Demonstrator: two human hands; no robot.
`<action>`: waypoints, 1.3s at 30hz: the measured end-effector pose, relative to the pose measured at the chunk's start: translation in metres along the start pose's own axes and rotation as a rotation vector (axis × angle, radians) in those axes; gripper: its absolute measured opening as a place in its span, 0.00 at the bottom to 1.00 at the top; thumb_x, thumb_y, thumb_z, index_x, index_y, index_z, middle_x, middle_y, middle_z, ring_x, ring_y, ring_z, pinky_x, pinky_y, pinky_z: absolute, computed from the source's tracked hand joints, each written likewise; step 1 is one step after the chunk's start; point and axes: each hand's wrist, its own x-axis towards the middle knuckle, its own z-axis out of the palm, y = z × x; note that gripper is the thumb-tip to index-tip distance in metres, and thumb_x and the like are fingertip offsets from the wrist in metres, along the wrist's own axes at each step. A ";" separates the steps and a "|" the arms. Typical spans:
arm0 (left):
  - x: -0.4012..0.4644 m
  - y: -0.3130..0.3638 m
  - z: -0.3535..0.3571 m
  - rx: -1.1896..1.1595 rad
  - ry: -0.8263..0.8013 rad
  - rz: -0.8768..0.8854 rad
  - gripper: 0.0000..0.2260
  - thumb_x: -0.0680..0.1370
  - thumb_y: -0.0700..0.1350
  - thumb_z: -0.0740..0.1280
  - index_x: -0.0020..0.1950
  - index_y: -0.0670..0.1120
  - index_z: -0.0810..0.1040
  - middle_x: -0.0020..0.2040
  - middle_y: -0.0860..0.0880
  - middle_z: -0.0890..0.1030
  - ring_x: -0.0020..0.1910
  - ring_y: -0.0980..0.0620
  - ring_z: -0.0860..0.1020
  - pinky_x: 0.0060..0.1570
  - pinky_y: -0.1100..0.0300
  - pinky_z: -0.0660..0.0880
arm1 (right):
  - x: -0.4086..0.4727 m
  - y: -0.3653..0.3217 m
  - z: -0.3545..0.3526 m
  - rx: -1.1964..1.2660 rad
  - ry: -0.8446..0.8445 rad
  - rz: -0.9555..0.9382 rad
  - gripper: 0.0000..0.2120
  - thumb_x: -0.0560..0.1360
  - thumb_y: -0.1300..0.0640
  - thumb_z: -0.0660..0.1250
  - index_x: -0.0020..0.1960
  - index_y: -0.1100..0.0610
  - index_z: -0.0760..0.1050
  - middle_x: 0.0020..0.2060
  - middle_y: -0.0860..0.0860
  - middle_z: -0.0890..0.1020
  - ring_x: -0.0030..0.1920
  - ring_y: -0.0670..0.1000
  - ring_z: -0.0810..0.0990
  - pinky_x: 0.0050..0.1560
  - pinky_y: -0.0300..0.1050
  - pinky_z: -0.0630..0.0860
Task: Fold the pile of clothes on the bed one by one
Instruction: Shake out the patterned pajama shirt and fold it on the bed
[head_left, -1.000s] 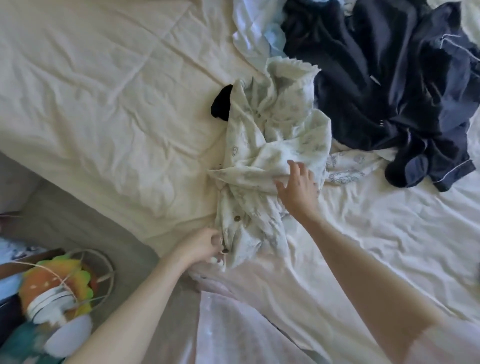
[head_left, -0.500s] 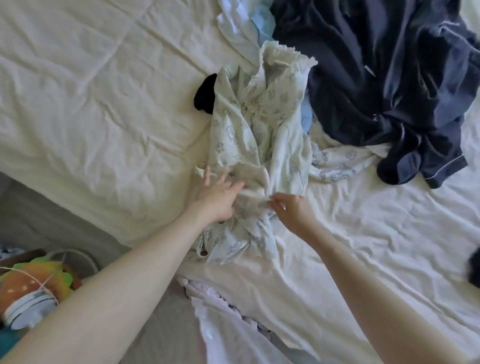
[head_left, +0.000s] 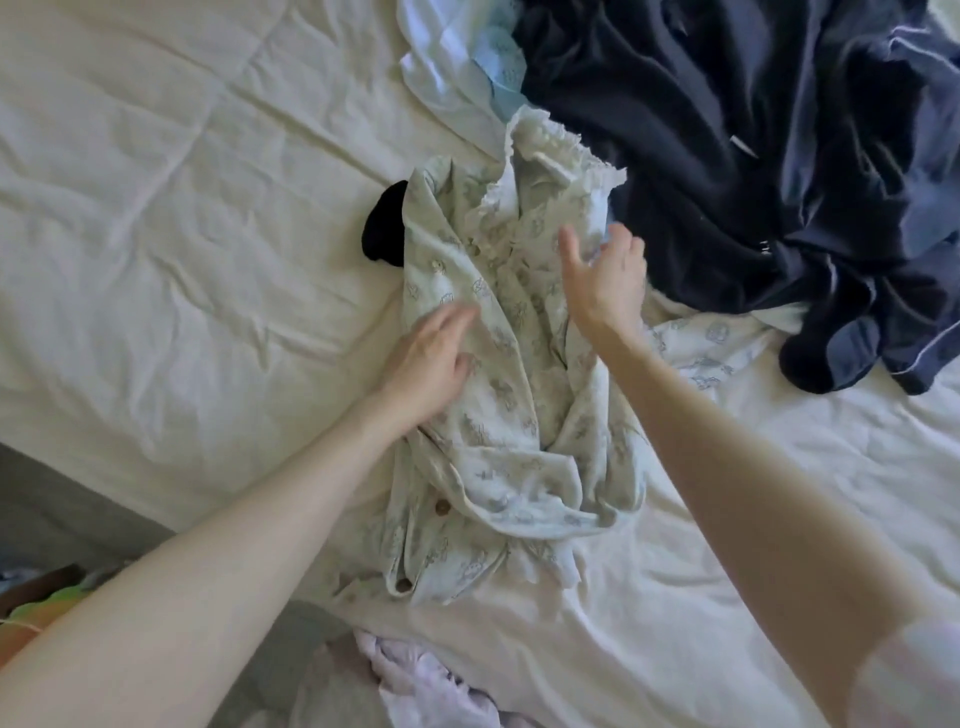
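A pale green printed shirt (head_left: 511, 431) with brown buttons and a frilled collar lies crumpled in the middle of the bed (head_left: 156, 234). My left hand (head_left: 434, 358) rests on the shirt's left side with fingers stretched out. Over the shirt's upper right part, my right hand (head_left: 605, 278) is spread with its fingers relaxed and grips nothing. The pile of dark navy clothes (head_left: 753, 171) sits at the upper right, touching the shirt's collar. A matching printed piece (head_left: 711, 348) lies under the pile's lower edge.
A black sock (head_left: 384, 231) pokes out from under the shirt's left edge. White and light blue cloth (head_left: 467, 67) lies at the top. The bed's near edge runs diagonally at lower left, with a pale pink garment (head_left: 415, 680) below it and a colourful object (head_left: 36, 608) on the floor.
Both hands have moved up the shirt: the right let go of the fold it pinched and now hovers near the collar, the left slid up along the left side.
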 end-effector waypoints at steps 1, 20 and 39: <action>0.016 -0.003 -0.005 -0.050 0.043 -0.029 0.25 0.80 0.39 0.61 0.76 0.44 0.59 0.75 0.46 0.61 0.74 0.49 0.60 0.70 0.60 0.56 | 0.016 -0.012 0.007 0.032 0.007 0.100 0.32 0.77 0.37 0.55 0.70 0.60 0.63 0.66 0.55 0.69 0.65 0.55 0.68 0.64 0.53 0.65; 0.092 0.002 -0.110 -1.003 0.146 -0.303 0.08 0.80 0.37 0.60 0.44 0.45 0.76 0.29 0.55 0.80 0.29 0.60 0.78 0.31 0.64 0.74 | 0.010 0.005 -0.064 0.927 -0.287 0.394 0.11 0.74 0.66 0.57 0.36 0.55 0.63 0.30 0.49 0.67 0.31 0.46 0.65 0.34 0.40 0.64; -0.185 0.041 -0.362 -1.094 0.214 -0.222 0.09 0.74 0.44 0.65 0.43 0.39 0.81 0.37 0.44 0.82 0.32 0.52 0.81 0.33 0.61 0.79 | -0.123 -0.201 -0.219 0.953 -0.836 0.107 0.12 0.77 0.63 0.54 0.35 0.58 0.66 0.23 0.50 0.66 0.22 0.48 0.64 0.23 0.38 0.63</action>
